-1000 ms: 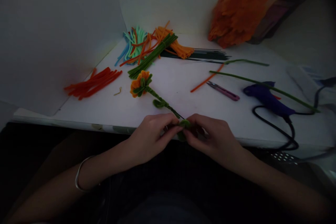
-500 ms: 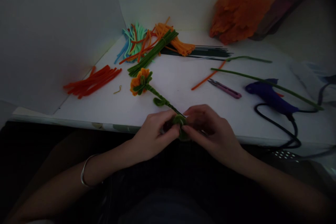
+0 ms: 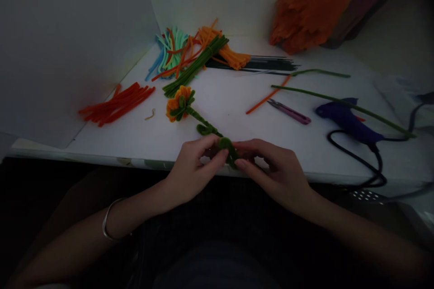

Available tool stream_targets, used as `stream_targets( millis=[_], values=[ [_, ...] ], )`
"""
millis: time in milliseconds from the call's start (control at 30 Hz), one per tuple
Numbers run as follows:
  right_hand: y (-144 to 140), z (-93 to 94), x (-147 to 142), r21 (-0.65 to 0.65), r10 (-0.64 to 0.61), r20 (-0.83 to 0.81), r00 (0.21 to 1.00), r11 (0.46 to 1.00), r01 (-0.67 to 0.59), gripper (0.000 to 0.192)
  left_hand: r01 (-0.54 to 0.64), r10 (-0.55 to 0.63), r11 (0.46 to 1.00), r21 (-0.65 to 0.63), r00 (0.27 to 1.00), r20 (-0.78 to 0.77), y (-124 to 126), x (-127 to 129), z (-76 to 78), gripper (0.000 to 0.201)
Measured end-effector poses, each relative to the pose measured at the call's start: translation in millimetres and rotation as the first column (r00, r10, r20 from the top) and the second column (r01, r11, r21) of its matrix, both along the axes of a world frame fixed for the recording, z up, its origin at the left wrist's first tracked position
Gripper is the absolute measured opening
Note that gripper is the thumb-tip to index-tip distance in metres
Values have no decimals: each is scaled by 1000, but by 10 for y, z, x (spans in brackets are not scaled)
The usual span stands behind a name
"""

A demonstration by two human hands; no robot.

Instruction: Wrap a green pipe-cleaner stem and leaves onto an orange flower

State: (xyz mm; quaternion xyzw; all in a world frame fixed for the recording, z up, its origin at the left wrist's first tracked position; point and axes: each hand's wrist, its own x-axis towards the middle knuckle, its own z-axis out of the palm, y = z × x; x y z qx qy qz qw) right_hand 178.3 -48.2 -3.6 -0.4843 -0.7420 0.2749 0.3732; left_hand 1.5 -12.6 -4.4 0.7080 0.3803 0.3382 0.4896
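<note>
An orange pipe-cleaner flower (image 3: 179, 104) with a green wrapped stem lies on the table, its head pointing away from me and the stem's lower end running to my hands. A green leaf loop of pipe cleaner (image 3: 225, 144) shows between my fingertips. My left hand (image 3: 198, 165) pinches this loop between thumb and index finger. Close against it, my right hand (image 3: 276, 167) has thumb and fingers closed on the green pipe cleaner's other side. The fingers partly hide the stem end, so I cannot tell how the loop joins it.
Red pipe cleaners (image 3: 118, 104) lie at left; a green bundle (image 3: 198, 65) and orange bundle (image 3: 233, 56) lie behind. Purple-handled snips (image 3: 290, 112), a loose green pipe cleaner (image 3: 322, 95) and a blue glue gun (image 3: 351, 122) with a black cord are at right.
The green loop has shifted slightly up and left between my fingers and now looks longer and narrower. Both hands still grip it; the view has moved slightly.
</note>
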Motion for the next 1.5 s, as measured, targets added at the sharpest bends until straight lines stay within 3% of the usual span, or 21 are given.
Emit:
stream_targets(
  millis=[100, 300, 467, 600, 767, 900, 1000, 1133, 1367, 1500],
  values=[
    [36, 0, 34, -82, 31, -73, 997, 996, -37, 36, -16, 30, 993, -116, 993, 114, 49, -12, 28, 11],
    [85, 8, 111, -288, 19, -323, 946, 950, -118, 21, 8, 51, 981, -193, 953, 298, 100, -14, 42, 14],
    [76, -19, 70, -290, 24, -456, 890, 941, -174, 17, 73, 35, 970, -233, 903, 428, 83, 19, -58, 17],
    [58, -60, 35, -261, -9, -416, 909, 959, -110, 16, 28, 98, 966, -259, 883, 460, 70, 31, -68, 15],
    [66, -3, 55, -296, 121, -180, 976, 940, -171, 15, -39, 217, 941, -336, 832, 511, 45, 27, -41, 12],
    [76, 76, 74, -347, 127, -252, 959, 913, -212, 17, 28, 184, 936, -351, 811, 556, 20, 32, -29, 11],
    [67, 81, 75, -445, 75, -414, 907, 853, -273, 16, 107, 139, 932, -346, 776, 615, 4, 51, -24, 15],
    [44, 53, 31, -510, -26, -656, 755, 753, -417, 15, 186, 124, 909, -373, 733, 669, -17, 74, -25, 16],
    [-22, 45, -52, -528, -256, -849, 463, 462, -713, 16, 197, 48, 945, -263, 710, 703, -24, 53, -54, 9],
    [-54, 35, -78, -475, -362, -870, 334, 437, -764, 20, 218, -24, 960, -176, 689, 724, -23, 49, -65, 9]
  ],
)
